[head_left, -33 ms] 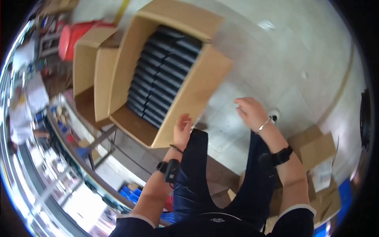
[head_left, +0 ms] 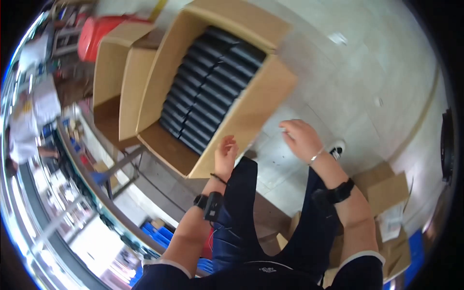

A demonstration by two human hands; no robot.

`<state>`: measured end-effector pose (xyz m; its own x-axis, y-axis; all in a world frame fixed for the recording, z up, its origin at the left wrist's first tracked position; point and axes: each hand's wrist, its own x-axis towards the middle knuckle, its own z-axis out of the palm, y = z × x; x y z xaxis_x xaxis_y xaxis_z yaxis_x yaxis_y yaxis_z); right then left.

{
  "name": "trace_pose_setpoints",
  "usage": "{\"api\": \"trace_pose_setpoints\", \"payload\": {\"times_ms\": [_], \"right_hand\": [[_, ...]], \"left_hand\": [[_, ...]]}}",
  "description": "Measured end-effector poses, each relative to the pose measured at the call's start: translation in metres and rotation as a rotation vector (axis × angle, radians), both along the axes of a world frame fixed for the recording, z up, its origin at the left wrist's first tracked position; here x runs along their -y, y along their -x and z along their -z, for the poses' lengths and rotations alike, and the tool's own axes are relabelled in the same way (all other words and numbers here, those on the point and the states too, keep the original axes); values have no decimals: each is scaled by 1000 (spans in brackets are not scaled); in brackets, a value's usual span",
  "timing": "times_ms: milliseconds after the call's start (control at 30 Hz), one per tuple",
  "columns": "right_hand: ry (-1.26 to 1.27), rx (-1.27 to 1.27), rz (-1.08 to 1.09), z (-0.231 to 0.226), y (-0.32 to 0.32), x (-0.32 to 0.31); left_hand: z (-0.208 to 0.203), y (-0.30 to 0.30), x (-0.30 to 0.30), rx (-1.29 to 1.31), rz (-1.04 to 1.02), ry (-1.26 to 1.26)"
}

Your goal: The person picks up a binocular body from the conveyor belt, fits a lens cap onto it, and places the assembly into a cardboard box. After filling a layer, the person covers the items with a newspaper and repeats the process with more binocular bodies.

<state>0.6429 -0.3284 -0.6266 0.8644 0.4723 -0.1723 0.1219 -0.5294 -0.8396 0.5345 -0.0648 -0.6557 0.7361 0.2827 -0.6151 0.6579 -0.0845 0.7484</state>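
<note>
A large open cardboard box [head_left: 251, 104] stands on the tiled floor in front of me, packed with rows of flat black items [head_left: 210, 84]. My left hand [head_left: 225, 152] rests with its fingers extended against the edge of the box's near flap and grips nothing. My right hand [head_left: 300, 137] hovers to the right of that flap over the floor, fingers spread and empty. Each wrist carries a black band. My legs in dark trousers [head_left: 246, 212] stand just below the box.
A second open cardboard box [head_left: 108, 72] adjoins the first on the left, with a red object [head_left: 99, 29] behind it. A long workbench [head_left: 72, 159] runs down the left, a person in white [head_left: 21, 130] beside it. Flattened cardboard [head_left: 386, 188] lies at the right, blue crates [head_left: 159, 232] below.
</note>
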Motion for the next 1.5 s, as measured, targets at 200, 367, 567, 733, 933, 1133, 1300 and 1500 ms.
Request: {"api": "trace_pose_setpoints", "payload": {"times_ms": [200,367,567,733,933,1133,1300,1500], "right_hand": [[394,4,-431,55,-60,-214],[732,-253,-351,119,-127,-307],[896,-162,-47,241,-159,-320],[870,-27,37,299,-160,-291],[728,15,-87,253,-142,-305],[500,-147,-181,286,-136,-304],[510,-381,-42,300,-150,-297],[268,-847,-87,228,-135,-330]], "left_hand": [[57,16,-161,-99,-417,-180],[126,71,-287,-402,-539,-316],[217,99,-326,-537,-363,-562],[242,63,-289,-704,-426,-709],[224,74,-295,-509,-451,-707],[233,109,-316,-296,-528,-316],[222,104,-282,-108,-485,-355],[216,76,-274,-134,-524,-125]]}}
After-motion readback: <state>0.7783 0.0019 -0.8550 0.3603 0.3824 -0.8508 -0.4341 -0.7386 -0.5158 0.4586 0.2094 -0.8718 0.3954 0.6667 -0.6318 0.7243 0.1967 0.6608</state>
